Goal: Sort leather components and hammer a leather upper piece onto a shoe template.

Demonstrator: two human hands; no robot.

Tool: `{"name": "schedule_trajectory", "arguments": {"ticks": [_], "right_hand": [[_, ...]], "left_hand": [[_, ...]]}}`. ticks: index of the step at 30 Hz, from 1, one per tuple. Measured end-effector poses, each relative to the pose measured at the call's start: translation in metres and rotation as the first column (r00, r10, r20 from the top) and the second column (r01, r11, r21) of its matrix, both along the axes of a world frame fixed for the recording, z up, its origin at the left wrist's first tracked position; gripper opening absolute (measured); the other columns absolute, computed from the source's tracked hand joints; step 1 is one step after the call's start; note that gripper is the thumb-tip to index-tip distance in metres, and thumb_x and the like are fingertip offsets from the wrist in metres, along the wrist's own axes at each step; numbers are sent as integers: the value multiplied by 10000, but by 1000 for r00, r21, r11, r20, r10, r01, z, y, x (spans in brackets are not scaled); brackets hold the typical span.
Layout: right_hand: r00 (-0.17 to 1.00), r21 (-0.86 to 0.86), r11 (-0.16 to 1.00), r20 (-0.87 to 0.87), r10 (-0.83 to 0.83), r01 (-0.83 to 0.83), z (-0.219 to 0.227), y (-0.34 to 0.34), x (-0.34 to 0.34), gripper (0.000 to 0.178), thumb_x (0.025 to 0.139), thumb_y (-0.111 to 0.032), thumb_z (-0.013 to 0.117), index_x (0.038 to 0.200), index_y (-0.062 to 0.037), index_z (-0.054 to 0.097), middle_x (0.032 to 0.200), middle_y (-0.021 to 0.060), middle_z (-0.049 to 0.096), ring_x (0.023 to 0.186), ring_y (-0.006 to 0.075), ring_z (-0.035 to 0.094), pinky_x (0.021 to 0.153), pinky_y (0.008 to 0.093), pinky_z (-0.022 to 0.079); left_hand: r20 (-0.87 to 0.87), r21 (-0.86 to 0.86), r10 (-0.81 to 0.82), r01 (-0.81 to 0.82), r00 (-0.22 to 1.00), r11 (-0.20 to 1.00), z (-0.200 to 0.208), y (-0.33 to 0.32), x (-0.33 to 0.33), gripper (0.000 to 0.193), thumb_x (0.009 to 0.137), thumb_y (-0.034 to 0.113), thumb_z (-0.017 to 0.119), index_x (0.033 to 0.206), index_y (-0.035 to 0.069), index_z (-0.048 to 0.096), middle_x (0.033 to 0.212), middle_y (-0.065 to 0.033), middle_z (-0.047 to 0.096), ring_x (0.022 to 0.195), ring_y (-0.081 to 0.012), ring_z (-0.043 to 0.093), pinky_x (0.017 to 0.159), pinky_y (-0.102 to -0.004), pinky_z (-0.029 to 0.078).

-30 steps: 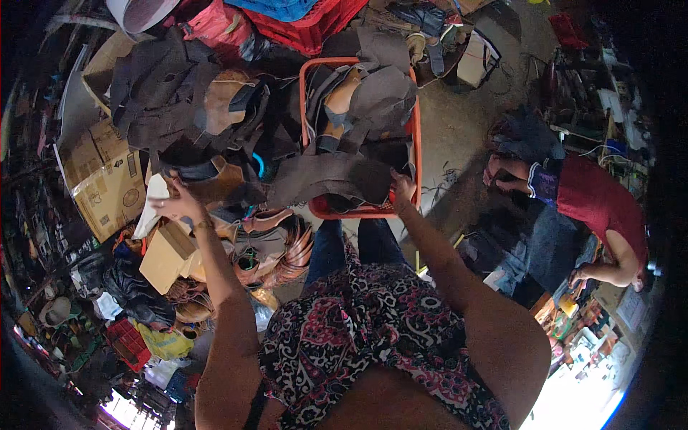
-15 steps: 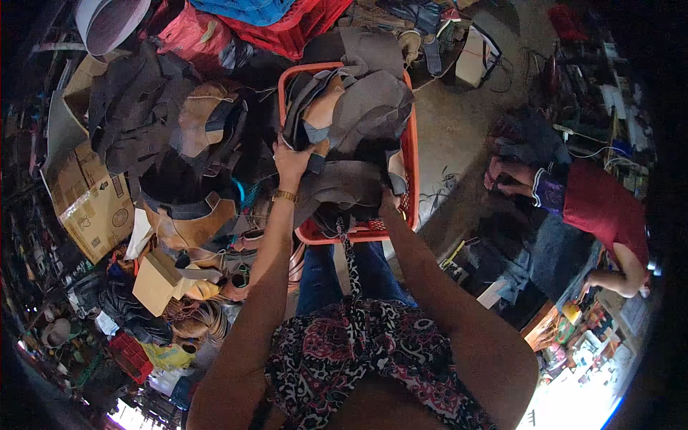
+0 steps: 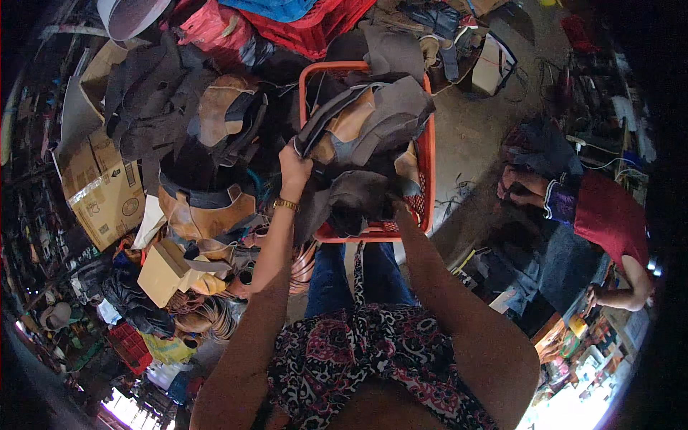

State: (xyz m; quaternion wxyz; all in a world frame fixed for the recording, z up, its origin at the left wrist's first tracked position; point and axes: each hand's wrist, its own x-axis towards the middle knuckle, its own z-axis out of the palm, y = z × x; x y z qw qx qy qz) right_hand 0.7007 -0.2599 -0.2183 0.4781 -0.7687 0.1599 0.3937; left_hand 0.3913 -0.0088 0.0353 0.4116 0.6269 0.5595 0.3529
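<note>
An orange plastic crate [image 3: 428, 158] stands in front of my legs, piled with dark grey, leather-like cut pieces [image 3: 394, 107] and some tan ones [image 3: 351, 118]. My left hand [image 3: 295, 170] is closed round the near left edge of a layered grey and tan bundle, tilted up at the crate's left side. My right hand [image 3: 398, 206] reaches into the near right part of the crate, against a folded dark grey piece [image 3: 358, 190]. Its fingers are hidden in shadow and behind that piece, so its grip does not show.
More grey pieces [image 3: 154, 100] and tan-and-dark boot-like pieces [image 3: 208, 211] heap up on the left, beside a cardboard box [image 3: 104, 190]. A red crate [image 3: 312, 32] stands behind. On the right, beyond a strip of floor [image 3: 466, 129], a person in a red top [image 3: 609, 211] bends.
My left hand has raised and tilted the bundle's edge. The near grey piece has folded up beside my right hand. The whole view has shifted slightly, with the scene appearing further right.
</note>
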Motion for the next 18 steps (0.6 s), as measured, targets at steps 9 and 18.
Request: {"name": "schedule_trajectory", "arguments": {"ticks": [9, 18], "right_hand": [[964, 127, 956, 70, 257, -264, 132, 28, -20, 423, 751, -76, 815, 1148, -17, 681, 1047, 80, 702, 913, 240, 677, 771, 404, 555], [888, 496, 738, 211, 409, -458, 389, 114, -113, 203, 805, -1, 746, 1004, 9, 707, 902, 40, 720, 738, 146, 669, 661, 323, 556]], "left_hand": [[163, 118, -7, -13, 987, 993, 89, 38, -79, 364, 774, -121, 604, 1123, -79, 694, 1000, -160, 766, 942, -228, 737, 843, -339, 562], [266, 241, 191, -257, 945, 936, 177, 55, -207, 526, 783, -168, 383, 1253, -135, 617, 1239, -176, 694, 1175, -235, 668, 1055, -351, 488]]}}
